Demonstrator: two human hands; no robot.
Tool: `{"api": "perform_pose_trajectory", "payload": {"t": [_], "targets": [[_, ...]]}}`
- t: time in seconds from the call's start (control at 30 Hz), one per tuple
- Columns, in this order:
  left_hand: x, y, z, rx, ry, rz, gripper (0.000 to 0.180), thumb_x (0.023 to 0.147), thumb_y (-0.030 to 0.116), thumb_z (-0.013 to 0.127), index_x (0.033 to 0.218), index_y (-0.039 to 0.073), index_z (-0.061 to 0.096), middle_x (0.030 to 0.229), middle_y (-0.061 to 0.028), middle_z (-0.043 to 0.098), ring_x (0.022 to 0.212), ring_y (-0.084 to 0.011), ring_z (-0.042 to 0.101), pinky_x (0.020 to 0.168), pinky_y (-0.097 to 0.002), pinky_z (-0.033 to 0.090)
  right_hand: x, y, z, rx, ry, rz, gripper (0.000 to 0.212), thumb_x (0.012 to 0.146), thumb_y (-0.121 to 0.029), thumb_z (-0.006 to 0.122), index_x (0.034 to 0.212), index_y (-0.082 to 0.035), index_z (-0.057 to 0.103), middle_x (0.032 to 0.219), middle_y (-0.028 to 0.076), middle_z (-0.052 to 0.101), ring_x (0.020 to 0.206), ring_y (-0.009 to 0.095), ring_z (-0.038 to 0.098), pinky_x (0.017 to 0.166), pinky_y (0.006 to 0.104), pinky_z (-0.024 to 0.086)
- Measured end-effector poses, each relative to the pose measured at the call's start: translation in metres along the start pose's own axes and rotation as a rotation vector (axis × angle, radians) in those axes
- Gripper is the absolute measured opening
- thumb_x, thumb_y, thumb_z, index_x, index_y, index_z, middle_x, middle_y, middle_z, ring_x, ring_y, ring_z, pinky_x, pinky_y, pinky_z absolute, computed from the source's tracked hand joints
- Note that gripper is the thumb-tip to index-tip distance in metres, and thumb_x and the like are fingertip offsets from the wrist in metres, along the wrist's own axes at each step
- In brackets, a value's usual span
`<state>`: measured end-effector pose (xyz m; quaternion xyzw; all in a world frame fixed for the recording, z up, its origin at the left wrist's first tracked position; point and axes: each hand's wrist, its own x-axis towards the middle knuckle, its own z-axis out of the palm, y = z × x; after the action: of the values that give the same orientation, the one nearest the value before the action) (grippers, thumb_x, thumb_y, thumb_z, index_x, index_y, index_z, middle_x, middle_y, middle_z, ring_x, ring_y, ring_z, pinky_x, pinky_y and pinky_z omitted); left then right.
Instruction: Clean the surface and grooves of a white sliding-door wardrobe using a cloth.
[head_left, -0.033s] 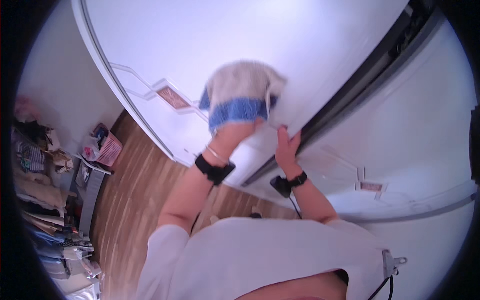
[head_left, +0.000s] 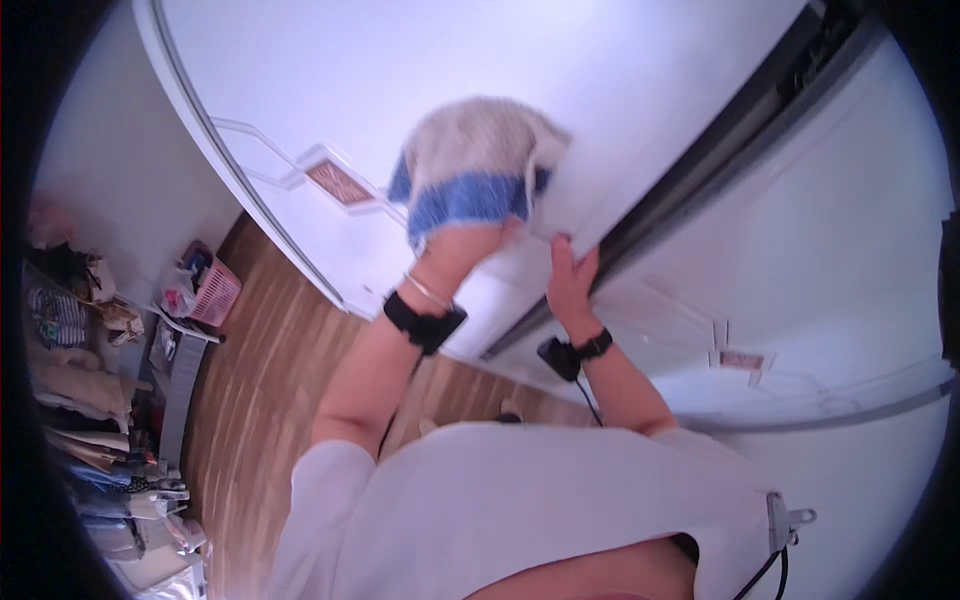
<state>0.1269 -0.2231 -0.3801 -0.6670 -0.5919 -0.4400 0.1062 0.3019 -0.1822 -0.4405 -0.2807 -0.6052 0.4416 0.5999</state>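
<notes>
A beige cloth with a blue band point(head_left: 470, 150) lies over my left hand point(head_left: 462, 250), which presses it against a white wardrobe door point(head_left: 620, 90). My left fingers are hidden under the cloth, which is slightly blurred; only the back of the hand and the wrist show. To its right, my right hand point(head_left: 571, 285) grips the door's edge beside a dark gap point(head_left: 680, 190). The thumb rests on the door's face, and the other fingers are partly hidden at the edge.
Another white door panel point(head_left: 820, 250) stands right of the gap. At left, a pink basket point(head_left: 215, 295) sits near a grey rack point(head_left: 180, 390) and piled clothes point(head_left: 90, 400). The wooden floor point(head_left: 260, 400) runs between them and the wardrobe. Black wristbands with cables circle both wrists.
The whole view has shifted slightly. My left hand and the cloth have slid a little farther up the door. My right hand stays at the door's edge.
</notes>
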Motion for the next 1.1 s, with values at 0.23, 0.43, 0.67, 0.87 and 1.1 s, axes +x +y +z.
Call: {"api": "perform_pose_trajectory", "payload": {"t": [0.23,0.43,0.67,0.87,1.1], "targets": [[-0.018,0.011,0.005,0.144,0.165,0.123,0.040,0.082,0.022,0.064,0.120,0.008,0.063,0.122,-0.0191,0.060,0.113,-0.0414,0.053,0.100,-0.0515,0.039,0.020,-0.008,0.008,-0.047,0.037,-0.124,0.037,0.092,-0.013,0.063,0.124,0.000,0.049,0.106,0.005,0.059,0.094,0.012,0.053,0.084,0.0277,0.046],[-0.060,-0.005,0.021,-0.218,0.206,-0.028,0.019,0.088,0.012,0.057,0.105,0.008,0.065,0.104,-0.0165,0.062,0.101,-0.0401,0.056,0.089,-0.0479,0.042,0.014,-0.021,0.017,-0.127,0.005,-0.090,0.033,0.094,-0.018,0.062,0.119,0.001,0.051,0.104,0.005,0.060,0.094,0.014,0.054,0.084,0.0293,0.047],[-0.022,0.026,-0.010,-0.243,0.068,0.125,0.012,0.087,0.015,0.057,0.082,0.010,0.067,0.080,-0.0102,0.061,0.077,-0.0319,0.058,0.069,-0.0429,0.046,-0.029,-0.053,0.004,-0.492,-0.023,-0.341,0.056,0.098,-0.026,0.052,0.140,0.008,0.035,0.146,0.025,0.037,0.135,0.037,0.037,0.112,0.0422,0.027],[0.038,0.037,-0.010,-0.299,0.178,0.435,0.040,0.084,0.034,0.066,0.119,0.016,0.064,0.118,-0.0075,0.064,0.114,-0.0287,0.057,0.100,-0.0433,0.041,0.014,-0.106,-0.002,-0.347,0.008,-0.656,0.061,0.103,-0.042,0.035,0.144,0.003,0.031,0.155,0.020,0.022,0.141,0.032,0.028,0.115,0.0442,0.024],[0.053,0.015,-0.008,-0.330,0.160,0.297,0.041,0.083,0.026,0.064,0.119,0.008,0.061,0.119,-0.0138,0.061,0.112,-0.0358,0.055,0.101,-0.0448,0.040,0.043,-0.106,0.016,-0.608,0.061,-0.708,0.057,0.104,-0.027,0.037,0.149,0.003,0.020,0.158,0.021,0.014,0.143,0.031,0.023,0.116,0.0426,0.020]]}}
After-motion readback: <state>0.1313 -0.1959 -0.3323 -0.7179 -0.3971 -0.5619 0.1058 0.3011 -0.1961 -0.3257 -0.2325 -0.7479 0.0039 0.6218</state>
